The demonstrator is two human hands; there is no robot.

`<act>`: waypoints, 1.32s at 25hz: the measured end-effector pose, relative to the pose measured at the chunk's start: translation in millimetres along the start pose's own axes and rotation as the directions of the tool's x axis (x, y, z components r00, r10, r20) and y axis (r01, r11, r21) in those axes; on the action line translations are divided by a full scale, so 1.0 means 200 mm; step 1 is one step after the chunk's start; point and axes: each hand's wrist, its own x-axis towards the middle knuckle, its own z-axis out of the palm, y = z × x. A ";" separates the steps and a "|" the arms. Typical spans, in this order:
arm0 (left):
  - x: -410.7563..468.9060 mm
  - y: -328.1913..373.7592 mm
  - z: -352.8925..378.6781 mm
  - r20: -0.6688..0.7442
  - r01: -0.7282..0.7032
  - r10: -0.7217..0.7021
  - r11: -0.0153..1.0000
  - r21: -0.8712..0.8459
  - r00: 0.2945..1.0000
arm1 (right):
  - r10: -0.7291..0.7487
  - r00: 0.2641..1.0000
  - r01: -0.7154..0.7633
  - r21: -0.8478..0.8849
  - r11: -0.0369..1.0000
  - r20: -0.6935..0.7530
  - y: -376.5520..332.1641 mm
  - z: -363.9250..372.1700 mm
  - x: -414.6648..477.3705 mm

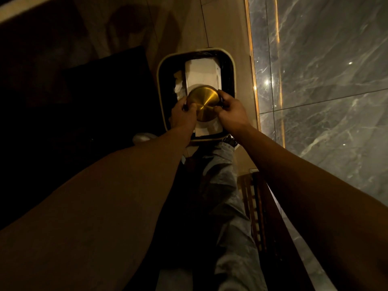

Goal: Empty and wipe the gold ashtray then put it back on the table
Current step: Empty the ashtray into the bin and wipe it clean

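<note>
The round gold ashtray [204, 103] is held upside down, its brushed flat base facing up, directly over an open waste bin [163, 85]. My left hand [182, 115] grips its left edge with the thumb on the base. On the ashtray's right edge, my right hand [230, 110] also holds a dark part. The bin has a cream rim and a dark liner, and inside it lie a white box [202, 70] and crumpled white paper [179, 84]. The ashtray's inside is hidden.
The bin stands on a light wooden floor beside a grey marble wall [325, 80] with a lit gold strip [253, 80]. Dark furniture [94, 91] fills the left. A wooden slatted piece [256, 206] sits low on the right, next to my leg in grey trousers.
</note>
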 end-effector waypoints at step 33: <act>-0.08 0.10 -0.07 0.369 -0.615 0.494 0.580 0.535 0.787 | -0.178 0.982 0.190 -0.293 0.937 0.069 0.00 -0.14 0.00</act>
